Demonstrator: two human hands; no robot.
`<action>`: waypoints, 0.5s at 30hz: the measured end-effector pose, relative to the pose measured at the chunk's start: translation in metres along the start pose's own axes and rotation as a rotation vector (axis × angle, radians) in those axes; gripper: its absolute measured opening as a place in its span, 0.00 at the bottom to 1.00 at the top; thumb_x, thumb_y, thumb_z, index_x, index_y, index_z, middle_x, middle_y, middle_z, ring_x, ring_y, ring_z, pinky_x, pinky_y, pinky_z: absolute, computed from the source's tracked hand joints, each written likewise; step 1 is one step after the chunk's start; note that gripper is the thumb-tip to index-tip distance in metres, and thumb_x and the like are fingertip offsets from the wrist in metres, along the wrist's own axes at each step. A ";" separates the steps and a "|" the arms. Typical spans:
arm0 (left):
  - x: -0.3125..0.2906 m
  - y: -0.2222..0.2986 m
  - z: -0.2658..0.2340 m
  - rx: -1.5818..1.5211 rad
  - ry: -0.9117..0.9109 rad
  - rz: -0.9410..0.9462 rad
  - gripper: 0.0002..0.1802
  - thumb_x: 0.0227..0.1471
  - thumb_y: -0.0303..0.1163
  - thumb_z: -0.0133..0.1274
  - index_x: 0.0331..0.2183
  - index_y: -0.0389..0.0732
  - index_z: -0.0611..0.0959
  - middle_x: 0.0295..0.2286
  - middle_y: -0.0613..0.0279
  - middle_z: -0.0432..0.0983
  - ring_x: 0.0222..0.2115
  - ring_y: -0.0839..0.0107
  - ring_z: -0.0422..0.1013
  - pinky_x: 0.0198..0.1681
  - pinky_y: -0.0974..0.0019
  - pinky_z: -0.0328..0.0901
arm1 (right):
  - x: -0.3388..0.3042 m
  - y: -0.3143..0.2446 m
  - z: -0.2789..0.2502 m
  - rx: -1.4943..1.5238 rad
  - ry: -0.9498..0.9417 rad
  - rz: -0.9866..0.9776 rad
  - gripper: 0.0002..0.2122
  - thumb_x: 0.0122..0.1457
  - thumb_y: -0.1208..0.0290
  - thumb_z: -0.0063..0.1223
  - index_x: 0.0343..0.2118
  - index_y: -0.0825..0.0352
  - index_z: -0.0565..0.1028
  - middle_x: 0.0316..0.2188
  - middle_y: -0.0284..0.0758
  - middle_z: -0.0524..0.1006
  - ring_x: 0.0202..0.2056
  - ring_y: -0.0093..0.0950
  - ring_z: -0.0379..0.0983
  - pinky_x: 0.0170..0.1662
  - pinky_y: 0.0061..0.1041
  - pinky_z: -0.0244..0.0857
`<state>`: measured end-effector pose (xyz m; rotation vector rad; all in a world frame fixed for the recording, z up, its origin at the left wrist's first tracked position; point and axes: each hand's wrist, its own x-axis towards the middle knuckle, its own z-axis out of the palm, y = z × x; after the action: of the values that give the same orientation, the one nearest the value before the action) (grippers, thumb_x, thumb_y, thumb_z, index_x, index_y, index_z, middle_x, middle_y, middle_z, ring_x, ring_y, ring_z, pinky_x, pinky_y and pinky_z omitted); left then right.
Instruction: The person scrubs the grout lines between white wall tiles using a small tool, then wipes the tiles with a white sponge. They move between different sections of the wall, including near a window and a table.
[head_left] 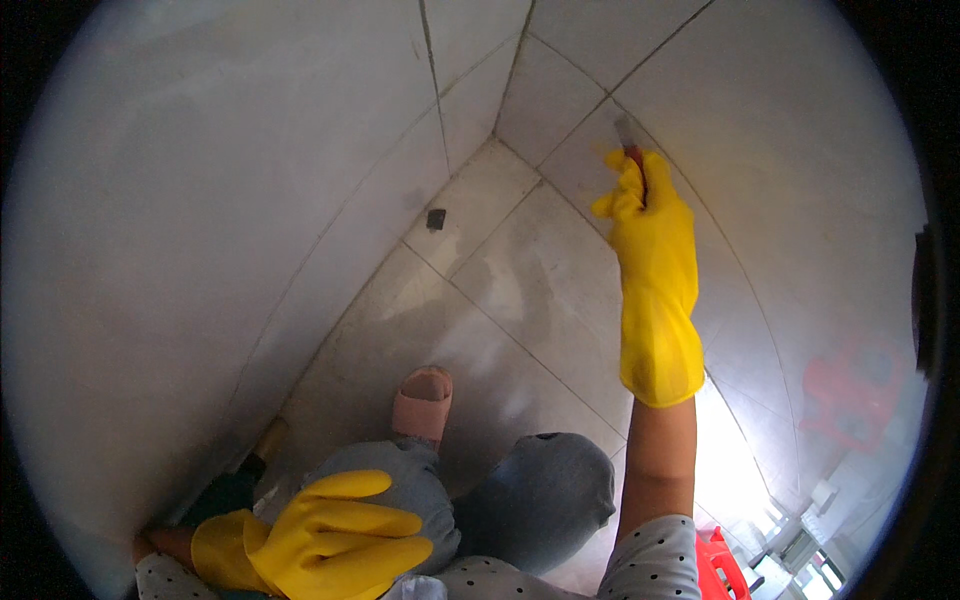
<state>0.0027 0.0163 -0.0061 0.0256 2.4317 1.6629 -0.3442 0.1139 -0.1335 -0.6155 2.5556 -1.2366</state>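
A: Walls?
B: Pale, tiled, dark joints. Logged left wall (210, 200) and right wall (800, 200), meeting at corner (495, 130), upper middle.
A: Floor?
B: Tiled floor (560, 330), pale, a bit grimy, shiny in patches, narrowing into corner.
A: Furniture?
B: Spotted red plastic piece (722, 565), lower right, cut off; can't tell kind. Noted blurry red reflection (850, 390) on right wall.
A: Light?
B: Strong glare (735, 450) low right, dimmer at left. Saw bright opening (826, 575) beyond, too small to identify.

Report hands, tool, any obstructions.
Right hand holds red-handled tool at right wall. Left hand open over left leg. Black scrap on floor, clear of tool.
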 end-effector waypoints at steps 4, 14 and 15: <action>0.000 -0.003 -0.001 0.043 -0.021 0.042 0.19 0.49 0.37 0.58 0.43 0.39 0.84 0.41 0.55 0.79 0.41 0.61 0.74 0.55 0.43 0.61 | 0.003 -0.004 -0.009 -0.071 -0.029 0.028 0.15 0.68 0.61 0.40 0.49 0.64 0.73 0.34 0.37 0.81 0.31 0.28 0.77 0.37 0.25 0.67; 0.001 0.000 0.005 0.066 0.009 0.061 0.18 0.48 0.37 0.59 0.41 0.39 0.84 0.39 0.55 0.80 0.40 0.61 0.75 0.54 0.42 0.62 | 0.007 0.057 0.045 0.658 -0.018 0.036 0.18 0.71 0.57 0.35 0.43 0.67 0.73 0.26 0.33 0.78 0.26 0.22 0.71 0.32 0.22 0.66; 0.002 0.003 0.004 0.058 0.012 0.052 0.18 0.49 0.37 0.59 0.41 0.38 0.84 0.39 0.55 0.80 0.40 0.61 0.75 0.54 0.43 0.62 | 0.010 0.058 0.057 0.709 -0.018 0.020 0.19 0.71 0.56 0.35 0.42 0.68 0.73 0.26 0.33 0.77 0.25 0.22 0.70 0.32 0.22 0.66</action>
<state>0.0014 0.0216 -0.0055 0.0873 2.5081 1.6180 -0.3463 0.1019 -0.2141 -0.4250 1.8873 -1.9523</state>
